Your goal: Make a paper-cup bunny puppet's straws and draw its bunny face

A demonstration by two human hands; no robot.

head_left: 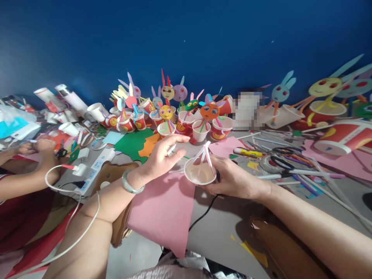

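My right hand (236,176) grips a white paper cup (199,180) from its right side, its mouth tilted toward me. Pale pink and white strips (205,153) rise from inside the cup and meet in a peak above the rim. To the left of the cup, my left hand (162,157) hovers with thumb and fingers apart, not touching it. A small white tip shows between thumb and fingers; I cannot tell if it lies behind them. Beneath the hands lies a pink sheet (162,209).
Paper cups with animal-faced figures, such as an orange one (209,112), crowd the back by the blue wall. A power strip (97,170) with a white cable is at left, near another person's arm (31,176). Scissors (281,162), tape and a yellow marker (248,152) lie right.
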